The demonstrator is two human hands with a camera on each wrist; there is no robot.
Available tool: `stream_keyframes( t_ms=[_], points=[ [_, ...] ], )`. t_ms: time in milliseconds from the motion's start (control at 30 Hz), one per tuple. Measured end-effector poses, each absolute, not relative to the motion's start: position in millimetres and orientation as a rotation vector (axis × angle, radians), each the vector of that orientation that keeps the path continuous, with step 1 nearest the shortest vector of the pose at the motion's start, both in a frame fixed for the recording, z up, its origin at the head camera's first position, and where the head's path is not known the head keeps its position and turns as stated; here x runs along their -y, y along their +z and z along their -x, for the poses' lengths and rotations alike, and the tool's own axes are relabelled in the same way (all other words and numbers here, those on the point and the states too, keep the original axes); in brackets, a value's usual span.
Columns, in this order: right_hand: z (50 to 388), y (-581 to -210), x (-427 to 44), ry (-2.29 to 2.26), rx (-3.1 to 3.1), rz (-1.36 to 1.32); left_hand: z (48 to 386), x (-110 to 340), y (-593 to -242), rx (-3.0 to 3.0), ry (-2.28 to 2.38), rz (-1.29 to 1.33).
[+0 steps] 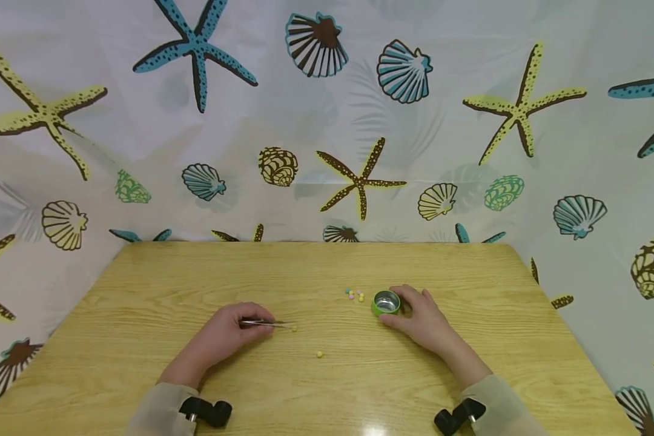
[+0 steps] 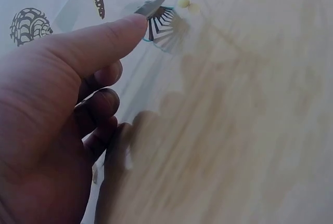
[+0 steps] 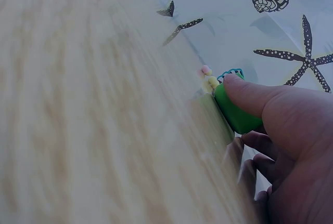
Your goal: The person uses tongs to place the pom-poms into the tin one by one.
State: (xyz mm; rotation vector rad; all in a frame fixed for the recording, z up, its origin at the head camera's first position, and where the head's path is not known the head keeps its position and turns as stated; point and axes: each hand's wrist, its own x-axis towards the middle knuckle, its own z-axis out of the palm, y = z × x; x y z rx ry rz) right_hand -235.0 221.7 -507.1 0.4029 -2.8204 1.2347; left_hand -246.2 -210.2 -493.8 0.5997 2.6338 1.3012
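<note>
My left hand [image 1: 234,333] pinches metal tweezers [image 1: 261,323]; their tips point right, beside a small yellow bead [image 1: 294,329] on the table. In the left wrist view the bent tweezers [image 2: 158,4] stick out past the thumb of the left hand [image 2: 57,89], the tips slightly parted near a yellow bead [image 2: 183,2]. My right hand [image 1: 422,318] holds a small green cup [image 1: 378,310] with a silvery inside, thumb at the near side and fingers behind. In the right wrist view the right hand [image 3: 291,125] grips the green cup [image 3: 237,110].
Several pink, yellow and blue beads [image 1: 351,297] lie just left of the cup. Another yellow bead [image 1: 320,354] lies nearer the front, between the hands. The wooden table [image 1: 207,266] meets a cloth [image 1: 305,121] printed with shells and starfish at its back and sides.
</note>
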Motion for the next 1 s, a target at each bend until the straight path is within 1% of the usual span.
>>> stream_keyframes(
  t_ms=[433, 1000],
  points=[
    [236.0, -507.6, -221.6, 1.226, 2.806, -0.421, 248.7, 219.0, -495.8, -2.657, 1.247, -0.614],
    [235.2, -506.9, -221.5, 1.231, 2.810, -0.412, 248.2, 217.4, -494.9, -2.667, 1.264, -0.587]
  ],
)
